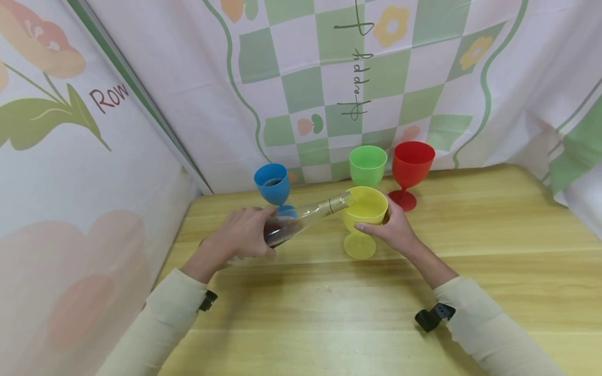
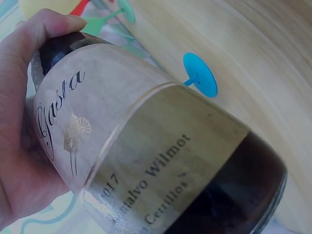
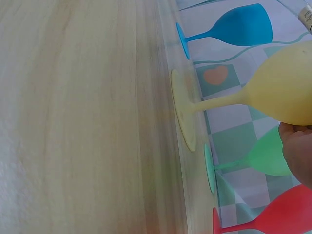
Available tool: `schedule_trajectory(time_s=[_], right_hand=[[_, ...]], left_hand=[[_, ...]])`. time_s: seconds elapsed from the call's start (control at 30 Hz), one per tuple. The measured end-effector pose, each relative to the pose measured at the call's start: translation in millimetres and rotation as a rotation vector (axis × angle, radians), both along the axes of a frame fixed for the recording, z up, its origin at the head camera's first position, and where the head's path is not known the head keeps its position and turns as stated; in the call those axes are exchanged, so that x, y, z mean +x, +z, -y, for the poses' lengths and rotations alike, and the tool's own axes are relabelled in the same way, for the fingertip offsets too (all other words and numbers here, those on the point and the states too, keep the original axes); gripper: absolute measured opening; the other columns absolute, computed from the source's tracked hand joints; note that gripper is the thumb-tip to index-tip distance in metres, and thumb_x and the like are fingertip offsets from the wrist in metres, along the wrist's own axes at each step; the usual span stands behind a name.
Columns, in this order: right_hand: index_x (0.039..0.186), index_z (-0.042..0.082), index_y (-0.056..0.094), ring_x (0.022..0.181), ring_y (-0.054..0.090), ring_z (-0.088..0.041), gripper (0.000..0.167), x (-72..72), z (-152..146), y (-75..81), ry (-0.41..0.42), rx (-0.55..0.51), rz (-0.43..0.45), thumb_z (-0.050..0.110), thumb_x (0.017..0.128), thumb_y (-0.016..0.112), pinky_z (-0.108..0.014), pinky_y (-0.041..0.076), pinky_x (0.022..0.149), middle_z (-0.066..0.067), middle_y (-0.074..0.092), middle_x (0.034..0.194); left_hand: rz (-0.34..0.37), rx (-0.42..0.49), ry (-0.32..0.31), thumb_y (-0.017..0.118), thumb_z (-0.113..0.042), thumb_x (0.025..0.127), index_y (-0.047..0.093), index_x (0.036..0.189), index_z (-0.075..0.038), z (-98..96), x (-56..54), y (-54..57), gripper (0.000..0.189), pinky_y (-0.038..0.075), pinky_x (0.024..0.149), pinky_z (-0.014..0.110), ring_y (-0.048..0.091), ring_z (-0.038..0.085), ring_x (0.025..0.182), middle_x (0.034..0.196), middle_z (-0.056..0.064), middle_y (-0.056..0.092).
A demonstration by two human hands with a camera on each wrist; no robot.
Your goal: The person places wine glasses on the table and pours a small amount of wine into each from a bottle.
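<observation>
Head view: left hand [image 1: 243,233], fingers gripping tilted wine bottle [image 1: 304,215] (dark contents), mouth at rim of yellow goblet [image 1: 368,210]; right hand [image 1: 397,228], fingers curled round same. Beyond it: blue goblet [image 1: 275,190], ten o'clock; red goblet [image 1: 413,169], half-past one; green goblet [image 1: 368,172], twelve.

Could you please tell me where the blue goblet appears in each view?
Head: the blue goblet is slightly left of centre.
Left wrist: only its lower part shows, above and right of centre.
Right wrist: whole and sideways, its bowl near the top, right of centre.
Shared landmark: the bottle.
</observation>
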State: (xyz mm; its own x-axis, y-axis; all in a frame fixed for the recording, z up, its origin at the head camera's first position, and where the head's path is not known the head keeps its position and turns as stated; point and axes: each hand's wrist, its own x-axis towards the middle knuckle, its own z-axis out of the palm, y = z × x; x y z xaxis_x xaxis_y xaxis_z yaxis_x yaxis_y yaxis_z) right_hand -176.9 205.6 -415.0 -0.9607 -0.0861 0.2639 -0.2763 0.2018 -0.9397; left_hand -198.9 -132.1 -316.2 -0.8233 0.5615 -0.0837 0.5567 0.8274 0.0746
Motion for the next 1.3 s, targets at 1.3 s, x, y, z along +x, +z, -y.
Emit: schedule_trajectory(time_s=[1.3], right_hand=[[0.141,0.002,0.044,0.106,0.058,-0.006,0.065,1.1,0,2.7,0.0,0.015,-0.014,0.004,0.084,0.076,-0.015,0.053,0.088,0.013,0.058,0.118]], left_hand=[[-0.01,-0.083,-0.049,0.084,-0.046,0.066,0.052,0.112,-0.019,-1.2,-5.8,19.3,0.062,0.041,0.059,0.028,0.056,0.017,0.073,0.088,0.0,0.061]])
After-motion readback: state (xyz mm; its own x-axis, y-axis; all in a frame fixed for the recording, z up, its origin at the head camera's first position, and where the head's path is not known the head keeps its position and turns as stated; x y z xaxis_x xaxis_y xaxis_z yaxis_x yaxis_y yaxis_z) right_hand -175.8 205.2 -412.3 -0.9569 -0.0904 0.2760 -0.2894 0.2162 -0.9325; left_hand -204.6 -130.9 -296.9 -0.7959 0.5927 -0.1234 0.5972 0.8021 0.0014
